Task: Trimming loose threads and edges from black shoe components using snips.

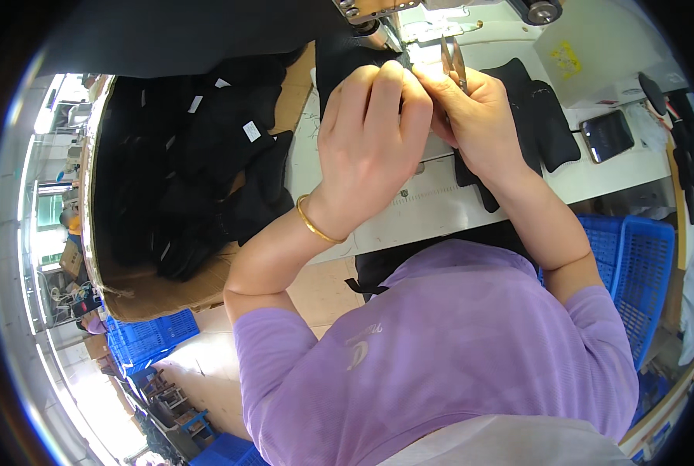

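Observation:
My left hand [372, 140] is raised at the front of the sewing machine [386, 23], its fingers bent and closed. What they pinch, if anything, is hidden behind the knuckles. Right beside it, my right hand [480, 124] is closed around small scissors [460, 68], whose blades stick up past the thumb and forefinger. The fingertips of both hands nearly meet, close to the lit needle area. Black fabric [339, 54] lies on the machine bed just beyond my left hand. More black fabric pieces [553, 128] rest on the white table, partly behind my right forearm.
At the left, a large cardboard box [141, 303] is heaped with black fabric pieces [207, 155] bearing white labels. A phone [607, 136] lies at the table's right. Blue plastic crates stand below, one at the right [642, 272], another at the left [149, 338].

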The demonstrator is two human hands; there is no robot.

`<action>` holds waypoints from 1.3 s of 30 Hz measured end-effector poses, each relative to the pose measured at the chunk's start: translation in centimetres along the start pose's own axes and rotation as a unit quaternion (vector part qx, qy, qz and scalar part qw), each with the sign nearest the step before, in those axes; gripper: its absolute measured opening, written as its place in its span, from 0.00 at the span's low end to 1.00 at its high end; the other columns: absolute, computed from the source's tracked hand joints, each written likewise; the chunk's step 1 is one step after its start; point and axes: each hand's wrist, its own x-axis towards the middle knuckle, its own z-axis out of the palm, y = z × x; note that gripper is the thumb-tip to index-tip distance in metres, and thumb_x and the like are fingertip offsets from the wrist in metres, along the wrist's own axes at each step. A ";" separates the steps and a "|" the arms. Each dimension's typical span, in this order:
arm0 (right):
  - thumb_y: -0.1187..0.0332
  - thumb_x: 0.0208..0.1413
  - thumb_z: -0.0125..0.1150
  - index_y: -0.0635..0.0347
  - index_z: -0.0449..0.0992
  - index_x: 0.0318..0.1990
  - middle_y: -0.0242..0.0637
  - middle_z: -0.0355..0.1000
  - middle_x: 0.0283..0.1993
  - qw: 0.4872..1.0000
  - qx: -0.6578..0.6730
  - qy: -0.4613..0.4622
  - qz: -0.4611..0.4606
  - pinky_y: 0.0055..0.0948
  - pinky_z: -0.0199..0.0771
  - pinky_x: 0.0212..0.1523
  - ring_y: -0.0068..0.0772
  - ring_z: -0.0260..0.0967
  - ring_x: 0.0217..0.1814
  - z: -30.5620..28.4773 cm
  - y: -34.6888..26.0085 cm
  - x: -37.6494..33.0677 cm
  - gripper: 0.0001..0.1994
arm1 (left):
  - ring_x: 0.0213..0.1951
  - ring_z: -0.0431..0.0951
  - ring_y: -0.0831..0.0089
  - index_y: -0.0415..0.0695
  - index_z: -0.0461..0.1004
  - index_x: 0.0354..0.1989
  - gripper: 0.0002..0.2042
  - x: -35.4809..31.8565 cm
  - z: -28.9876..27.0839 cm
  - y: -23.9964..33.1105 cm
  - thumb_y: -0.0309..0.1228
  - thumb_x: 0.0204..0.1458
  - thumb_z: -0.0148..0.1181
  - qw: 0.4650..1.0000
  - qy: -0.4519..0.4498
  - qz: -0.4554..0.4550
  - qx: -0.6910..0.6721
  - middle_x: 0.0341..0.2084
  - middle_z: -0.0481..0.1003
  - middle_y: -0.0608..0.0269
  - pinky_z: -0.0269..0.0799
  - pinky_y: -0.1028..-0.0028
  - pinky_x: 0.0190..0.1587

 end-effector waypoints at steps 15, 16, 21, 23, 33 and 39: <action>0.63 0.66 0.48 0.65 0.76 0.34 0.35 0.76 0.25 0.999 -0.010 -0.044 -0.016 0.17 0.59 0.18 0.14 0.60 0.17 -1.1 0.7 -0.1 0.15 | 0.39 0.73 0.62 0.41 0.72 0.40 0.16 -1.4 0.3 -0.7 0.27 0.40 0.62 0.998 0.056 -0.019 0.002 0.38 0.71 0.57 0.70 0.65 0.41; 0.62 0.67 0.46 0.65 0.75 0.36 0.36 0.76 0.27 0.999 -0.010 -0.046 -0.028 0.18 0.62 0.20 0.15 0.63 0.19 -1.2 1.0 -0.2 0.16 | 0.40 0.73 0.60 0.41 0.72 0.42 0.17 -1.4 0.2 -0.7 0.24 0.40 0.63 0.998 0.030 -0.048 0.011 0.39 0.71 0.58 0.67 0.65 0.43; 0.61 0.69 0.41 0.66 0.75 0.41 0.38 0.76 0.31 0.996 0.001 -0.090 -0.007 0.19 0.69 0.26 0.18 0.69 0.25 -1.5 0.6 -1.0 0.18 | 0.40 0.72 0.61 0.44 0.70 0.43 0.17 -1.6 1.8 -1.8 0.28 0.42 0.60 0.998 0.038 -0.040 0.033 0.39 0.69 0.59 0.67 0.64 0.43; 0.60 0.68 0.41 0.66 0.75 0.41 0.34 0.74 0.28 0.988 -0.027 -0.137 0.061 0.19 0.68 0.28 0.18 0.67 0.27 -1.8 -0.2 -1.4 0.19 | 0.40 0.72 0.62 0.44 0.70 0.44 0.17 -1.6 2.2 -2.6 0.27 0.42 0.59 0.999 0.037 -0.024 0.030 0.39 0.69 0.59 0.68 0.67 0.41; 0.59 0.60 0.60 0.65 0.75 0.36 0.40 0.71 0.26 0.896 -0.392 -0.114 -0.172 0.29 0.68 0.29 0.34 0.69 0.26 -3.3 2.5 -1.7 0.15 | 0.32 0.77 0.81 0.36 0.77 0.40 0.12 -5.4 -2.0 -6.8 0.26 0.48 0.65 0.425 -0.266 -0.551 -0.667 0.31 0.79 0.64 0.72 0.81 0.37; 0.60 0.59 0.61 0.64 0.75 0.34 0.41 0.71 0.25 0.874 -0.391 -0.176 -0.230 0.30 0.68 0.27 0.37 0.69 0.24 -3.6 2.8 -1.2 0.13 | 0.37 0.79 0.77 0.33 0.74 0.50 0.19 -5.4 -1.3 -5.8 0.28 0.50 0.59 0.373 -0.355 -0.492 -0.703 0.37 0.79 0.60 0.73 0.80 0.43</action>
